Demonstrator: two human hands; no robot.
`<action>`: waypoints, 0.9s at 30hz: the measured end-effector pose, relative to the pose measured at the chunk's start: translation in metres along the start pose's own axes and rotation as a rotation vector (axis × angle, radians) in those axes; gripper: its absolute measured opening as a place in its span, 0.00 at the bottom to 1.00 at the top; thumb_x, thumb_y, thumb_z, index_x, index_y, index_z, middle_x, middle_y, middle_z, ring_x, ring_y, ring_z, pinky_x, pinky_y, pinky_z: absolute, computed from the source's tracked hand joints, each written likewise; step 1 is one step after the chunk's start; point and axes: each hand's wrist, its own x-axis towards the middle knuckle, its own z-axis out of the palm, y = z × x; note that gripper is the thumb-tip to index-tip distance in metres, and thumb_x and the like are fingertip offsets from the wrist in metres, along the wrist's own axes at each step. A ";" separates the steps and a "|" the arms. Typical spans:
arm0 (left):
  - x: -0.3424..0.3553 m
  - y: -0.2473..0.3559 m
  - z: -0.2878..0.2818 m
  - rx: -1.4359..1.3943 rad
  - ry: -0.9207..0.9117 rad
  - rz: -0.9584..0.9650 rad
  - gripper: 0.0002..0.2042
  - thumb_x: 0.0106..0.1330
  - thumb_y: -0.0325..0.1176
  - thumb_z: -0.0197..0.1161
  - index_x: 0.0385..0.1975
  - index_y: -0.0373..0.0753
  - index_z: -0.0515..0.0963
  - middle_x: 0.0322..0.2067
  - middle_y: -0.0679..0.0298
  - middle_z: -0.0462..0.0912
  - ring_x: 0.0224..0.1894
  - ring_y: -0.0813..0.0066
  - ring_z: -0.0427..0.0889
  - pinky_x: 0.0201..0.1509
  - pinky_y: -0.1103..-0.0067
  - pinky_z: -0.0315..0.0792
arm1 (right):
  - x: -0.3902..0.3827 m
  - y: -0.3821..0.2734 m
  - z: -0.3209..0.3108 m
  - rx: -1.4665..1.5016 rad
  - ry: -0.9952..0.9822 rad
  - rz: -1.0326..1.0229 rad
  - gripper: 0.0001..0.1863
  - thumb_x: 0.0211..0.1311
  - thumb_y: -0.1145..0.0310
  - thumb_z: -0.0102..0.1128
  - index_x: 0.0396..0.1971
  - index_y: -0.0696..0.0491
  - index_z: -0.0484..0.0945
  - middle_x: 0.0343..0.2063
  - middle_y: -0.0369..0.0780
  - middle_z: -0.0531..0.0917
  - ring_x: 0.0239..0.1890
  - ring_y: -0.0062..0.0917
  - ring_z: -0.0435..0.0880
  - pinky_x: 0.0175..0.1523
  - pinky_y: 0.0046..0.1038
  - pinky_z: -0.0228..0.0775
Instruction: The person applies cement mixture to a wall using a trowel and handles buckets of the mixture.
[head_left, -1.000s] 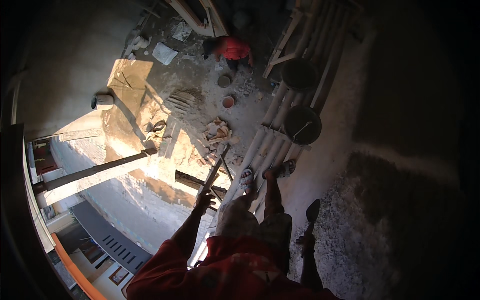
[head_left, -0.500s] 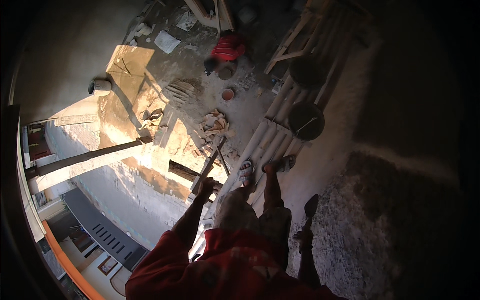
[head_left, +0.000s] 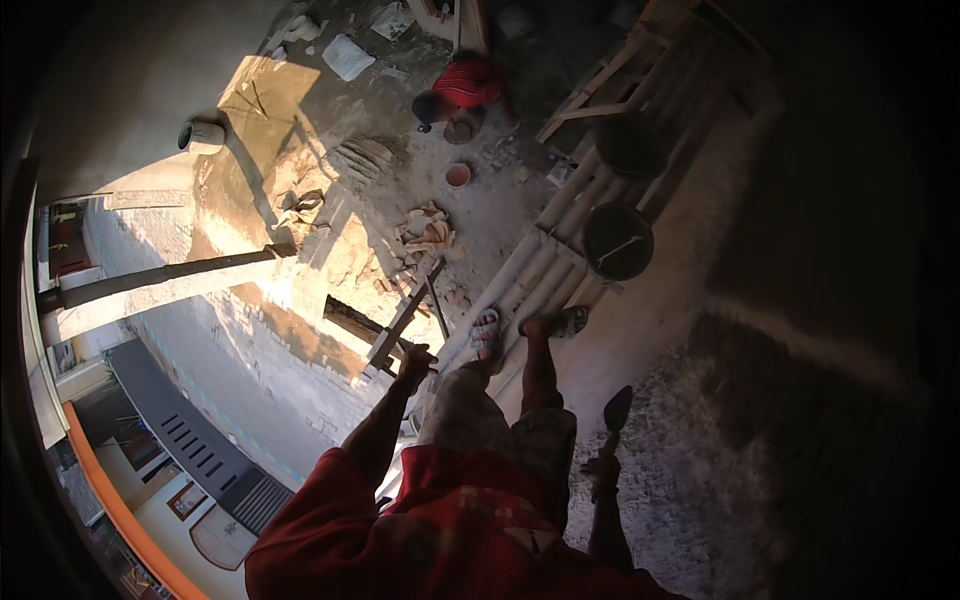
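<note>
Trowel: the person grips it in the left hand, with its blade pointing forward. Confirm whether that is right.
Not quite: the hand is wrong. The head view shows the trowel gripped in the right hand, not the left hand. Its blade does point forward.

A loose red cloth shirt [head_left: 430, 525] with a faint pale chest print (too blurred to make out) has a wide sleeve [head_left: 322, 490] above the bare left hand [head_left: 414, 368]. Greyish knee-length cloth shorts [head_left: 465, 412], darker on the right leg, and pale grey open-toed strapped sandals [head_left: 485, 328] complete the clothing.
</note>
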 end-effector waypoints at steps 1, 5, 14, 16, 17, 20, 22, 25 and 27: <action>0.003 0.000 0.002 0.002 0.006 0.003 0.21 0.59 0.29 0.53 0.54 0.30 0.66 0.33 0.51 0.81 0.30 0.66 0.82 0.30 0.74 0.79 | 0.000 -0.002 0.002 -0.056 0.010 -0.010 0.12 0.62 0.60 0.53 0.39 0.52 0.70 0.20 0.41 0.74 0.18 0.34 0.77 0.23 0.37 0.76; 0.006 0.002 0.005 0.066 0.022 0.035 0.22 0.59 0.29 0.53 0.54 0.29 0.66 0.33 0.50 0.81 0.30 0.67 0.81 0.30 0.75 0.78 | 0.005 -0.012 0.008 -0.216 0.019 -0.040 0.11 0.62 0.60 0.52 0.37 0.52 0.70 0.20 0.40 0.74 0.17 0.34 0.77 0.22 0.37 0.75; 0.025 -0.024 -0.007 0.022 0.032 0.040 0.20 0.58 0.26 0.53 0.51 0.27 0.69 0.34 0.50 0.81 0.32 0.67 0.83 0.29 0.74 0.79 | -0.005 -0.042 0.030 -0.270 0.027 -0.053 0.10 0.62 0.60 0.54 0.35 0.51 0.69 0.19 0.40 0.74 0.17 0.31 0.76 0.20 0.31 0.72; 0.026 -0.024 -0.008 -0.001 0.032 0.038 0.19 0.57 0.26 0.54 0.50 0.27 0.70 0.33 0.50 0.81 0.32 0.67 0.83 0.28 0.74 0.79 | -0.006 -0.048 0.036 -0.337 0.068 -0.062 0.12 0.62 0.59 0.54 0.36 0.51 0.69 0.19 0.40 0.75 0.17 0.31 0.76 0.21 0.31 0.73; 0.025 -0.020 -0.006 0.018 0.030 0.030 0.19 0.57 0.27 0.54 0.49 0.27 0.70 0.33 0.50 0.81 0.32 0.67 0.83 0.28 0.74 0.79 | -0.006 -0.050 0.037 -0.355 0.077 -0.072 0.12 0.62 0.58 0.54 0.36 0.51 0.69 0.20 0.40 0.75 0.18 0.32 0.77 0.22 0.31 0.73; 0.019 -0.019 -0.003 -0.033 0.076 0.100 0.15 0.56 0.30 0.57 0.40 0.26 0.76 0.28 0.52 0.82 0.29 0.68 0.83 0.27 0.75 0.78 | -0.005 -0.053 0.042 -0.472 0.116 -0.086 0.19 0.62 0.51 0.52 0.34 0.53 0.70 0.18 0.39 0.74 0.17 0.30 0.78 0.22 0.30 0.74; 0.016 -0.012 0.001 0.073 0.095 0.092 0.13 0.55 0.32 0.58 0.32 0.27 0.78 0.24 0.53 0.82 0.25 0.69 0.83 0.26 0.76 0.77 | -0.005 -0.061 0.052 -0.539 0.169 -0.071 0.23 0.62 0.47 0.51 0.34 0.55 0.70 0.18 0.39 0.74 0.17 0.29 0.78 0.22 0.30 0.74; 0.014 -0.018 -0.003 0.194 0.134 0.131 0.13 0.53 0.36 0.59 0.19 0.30 0.79 0.19 0.57 0.81 0.18 0.71 0.81 0.23 0.77 0.74 | -0.010 -0.072 0.072 -0.589 0.208 -0.044 0.24 0.60 0.45 0.52 0.34 0.55 0.70 0.18 0.39 0.73 0.17 0.29 0.78 0.22 0.30 0.73; 0.017 -0.019 -0.003 0.285 0.113 0.115 0.13 0.54 0.36 0.60 0.19 0.30 0.79 0.19 0.57 0.82 0.18 0.72 0.80 0.23 0.76 0.73 | -0.013 -0.075 0.075 -0.599 0.187 -0.086 0.25 0.60 0.44 0.52 0.33 0.56 0.70 0.17 0.39 0.72 0.17 0.30 0.77 0.21 0.30 0.73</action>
